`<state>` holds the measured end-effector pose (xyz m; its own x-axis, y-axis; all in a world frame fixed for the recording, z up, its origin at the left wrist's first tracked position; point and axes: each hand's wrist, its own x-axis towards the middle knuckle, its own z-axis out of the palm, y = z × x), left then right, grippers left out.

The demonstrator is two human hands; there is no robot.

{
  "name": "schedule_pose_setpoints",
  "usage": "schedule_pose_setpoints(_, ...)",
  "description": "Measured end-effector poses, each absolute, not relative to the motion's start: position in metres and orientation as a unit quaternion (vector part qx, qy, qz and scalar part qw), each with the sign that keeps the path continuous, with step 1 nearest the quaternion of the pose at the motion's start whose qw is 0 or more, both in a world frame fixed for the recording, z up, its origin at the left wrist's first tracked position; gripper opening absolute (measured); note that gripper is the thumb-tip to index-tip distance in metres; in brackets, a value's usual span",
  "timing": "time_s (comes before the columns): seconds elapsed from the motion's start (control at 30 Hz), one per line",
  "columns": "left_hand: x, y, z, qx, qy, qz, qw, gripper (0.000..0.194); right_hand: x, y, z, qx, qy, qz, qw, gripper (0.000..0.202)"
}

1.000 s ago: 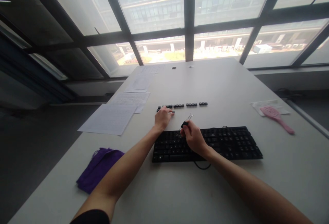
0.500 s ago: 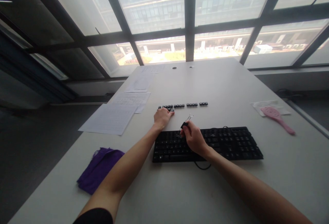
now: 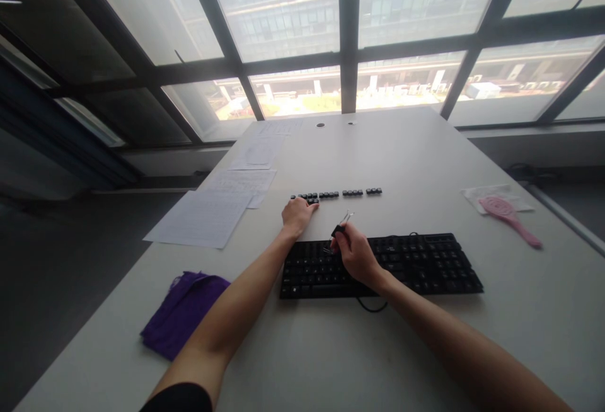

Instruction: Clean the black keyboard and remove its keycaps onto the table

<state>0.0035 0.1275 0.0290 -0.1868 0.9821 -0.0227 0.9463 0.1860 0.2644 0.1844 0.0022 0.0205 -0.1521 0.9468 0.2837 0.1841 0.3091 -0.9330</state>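
Observation:
My left hand (image 3: 297, 213) rests on the table behind the keyboard, its fingers closed at a black keycap (image 3: 316, 201) in a short second row. Thumb and fingertips touch that keycap, though the hand hides part of the row. A longer line of loose keycaps (image 3: 329, 194) runs just beyond, set in groups. In my right hand (image 3: 357, 251) is a wire keycap puller (image 3: 338, 230) with a black grip, its wire ends sticking out above and below the fingers. That hand hovers over the left-centre of the black keyboard (image 3: 425, 264), whose upper left keys look partly removed.
Sheets of paper (image 3: 198, 220) lie along the table's left side. A purple cloth (image 3: 182, 314) sits near my left forearm. On the right, a pink hairbrush (image 3: 503, 209) lies partly on a white wrapper (image 3: 472, 198). A cable (image 3: 373, 307) loops out in front of the keyboard.
The keycap at my left hand has slid slightly left, closer to its neighbour in the second row. My right hand with the keycap puller has hardly moved.

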Motion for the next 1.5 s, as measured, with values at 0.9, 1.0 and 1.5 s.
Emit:
schedule_pose_setpoints(0.9,0.01,-0.019,0.04,0.774,0.573,0.236,0.129,0.021,0.191,0.0,0.034,-0.406,-0.727,0.305,0.462,0.016)
schedule_pose_setpoints(1.0,0.01,-0.019,0.038,0.801,0.537,0.236,0.121,0.019,0.191,0.0,0.028,-0.397,-0.764,0.284,0.422,0.016)
schedule_pose_setpoints(1.5,0.015,-0.008,0.047,0.825,0.495,0.211,0.172,0.01,0.197,0.0,0.022,-0.422,-0.712,0.335,0.451,0.018)
